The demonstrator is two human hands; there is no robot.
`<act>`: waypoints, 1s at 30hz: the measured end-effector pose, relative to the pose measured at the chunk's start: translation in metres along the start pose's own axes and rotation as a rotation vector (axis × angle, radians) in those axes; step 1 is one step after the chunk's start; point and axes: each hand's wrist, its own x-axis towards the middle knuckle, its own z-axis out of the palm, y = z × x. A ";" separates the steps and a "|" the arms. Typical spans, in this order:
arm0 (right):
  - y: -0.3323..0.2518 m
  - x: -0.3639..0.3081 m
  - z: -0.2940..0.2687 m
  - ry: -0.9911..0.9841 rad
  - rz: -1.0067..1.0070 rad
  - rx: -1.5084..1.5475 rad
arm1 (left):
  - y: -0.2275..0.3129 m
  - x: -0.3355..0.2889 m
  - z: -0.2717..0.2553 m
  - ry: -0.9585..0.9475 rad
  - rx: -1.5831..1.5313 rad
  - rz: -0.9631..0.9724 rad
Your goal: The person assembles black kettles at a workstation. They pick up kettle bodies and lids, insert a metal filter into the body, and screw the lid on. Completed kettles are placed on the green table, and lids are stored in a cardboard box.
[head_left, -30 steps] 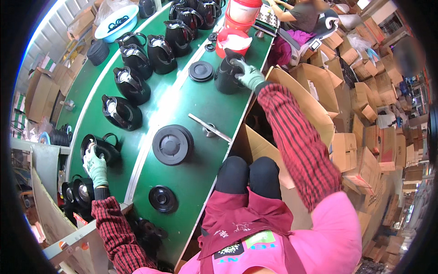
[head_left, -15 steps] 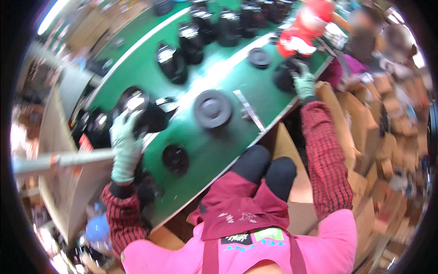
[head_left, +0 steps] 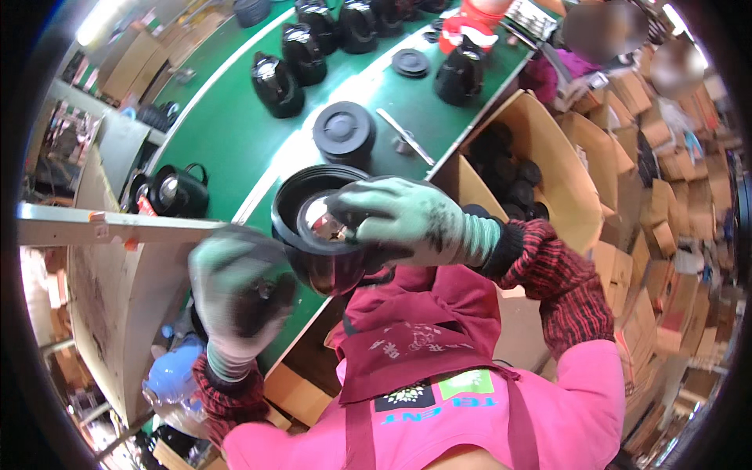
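Observation:
A glossy black jug (head_left: 325, 270) is in front of me, its open top facing up and showing a shiny metallic inside. My right hand (head_left: 415, 219), in a pale green glove with a dark palm, grips the jug's rim, fingers over the opening. To the jug's left is my left hand (head_left: 235, 290), gloved alike and smeared by motion. Something dark and round shows at its palm; whether it is held cannot be made out. Beyond the jug lies a thick dark grey round disc (head_left: 345, 129) on the green table (head_left: 235, 149).
Several black jugs (head_left: 278, 84) stand along the far side, another black jug (head_left: 460, 74) at the right edge. A flat black disc (head_left: 410, 63) and a metal strip (head_left: 403, 135) lie between. Right of the table, a cardboard box (head_left: 548, 137) holds dark round parts. A metal bar (head_left: 117, 227) juts in from the left.
My right hand has left the jug at the table's right edge and come to the jug in front of me. That jug came from the left; my left hand has moved lower.

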 end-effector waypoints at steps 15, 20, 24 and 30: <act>-0.056 -0.120 0.018 0.301 0.540 1.070 | -0.040 -0.242 0.153 -0.131 -1.202 -0.895; -0.050 -0.097 0.020 0.233 0.524 0.443 | -0.035 -0.194 0.124 -0.044 -1.173 -0.948; -0.045 -0.077 0.036 0.153 0.521 0.527 | -0.054 -0.212 0.137 -0.090 -0.615 -0.654; 0.040 -0.022 0.059 -0.098 0.450 0.442 | -0.072 -0.209 0.152 -0.072 0.031 -0.286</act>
